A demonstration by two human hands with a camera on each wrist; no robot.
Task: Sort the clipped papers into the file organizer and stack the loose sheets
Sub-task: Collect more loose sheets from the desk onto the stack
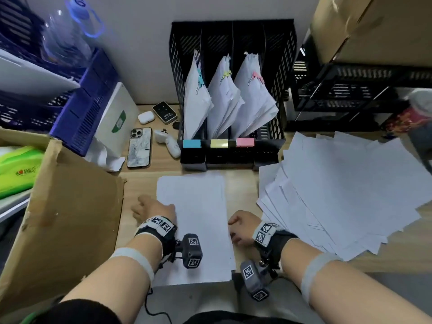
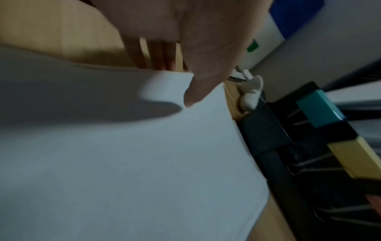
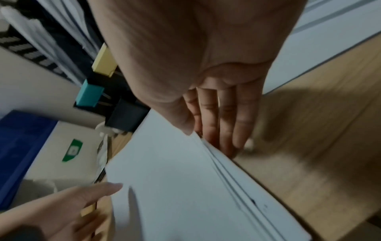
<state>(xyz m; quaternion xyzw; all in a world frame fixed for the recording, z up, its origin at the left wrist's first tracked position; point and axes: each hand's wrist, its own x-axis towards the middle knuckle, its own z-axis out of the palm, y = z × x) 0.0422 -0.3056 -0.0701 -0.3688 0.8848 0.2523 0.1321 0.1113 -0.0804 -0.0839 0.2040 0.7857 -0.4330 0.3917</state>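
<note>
The wooden surface (image 1: 243, 183) stands against a pale wall, and the black file organizer (image 1: 230, 66) is at 12 o'clock on it. Three clipped bundles (image 1: 224, 99) stand already in its slots, each behind a coloured clip (image 1: 191, 143) of the same colour, probably so that the sorting is easy to read. In front of the person lies the small stack of loose sheets (image 1: 198, 218). The left hand (image 1: 153, 208) is at its 9 o'clock edge with straight fingers, thumb on the paper. The right hand (image 1: 242, 226) presses straight, close fingers (image 3: 224, 124) against the 3 o'clock edge. Both seem to push the edges even. A messy pile of sheets (image 1: 339, 195) waits at 2 o'clock.
</note>
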